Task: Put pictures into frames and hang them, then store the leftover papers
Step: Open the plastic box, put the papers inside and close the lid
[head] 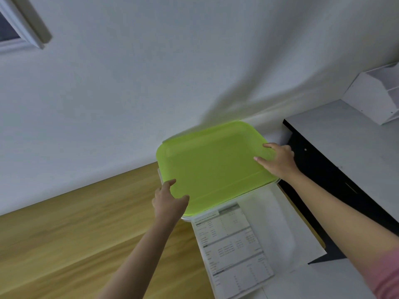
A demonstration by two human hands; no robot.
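Both of my hands are on the green lid. My left hand grips its near-left corner, thumb on the top face and fingers curled under the edge. My right hand holds the right edge, fingers spread over the top surface near the rim, thumb side hidden behind the lid. The lid lies roughly flat, slightly skewed, over a clear storage box; only a sliver of the box's pale rim shows at the near-left and right corners. I cannot tell whether the lid is seated on the rim or just above it.

Printed papers carrying tables of small text lie just in front of the box, their far end running under the lid's near edge. A blank white sheet lies beside them on the right.

The box stands on a wooden floor against a white wall. A black-sided desk with a white top stands to the right; a white organiser rests on it. A white frame hangs upper left.
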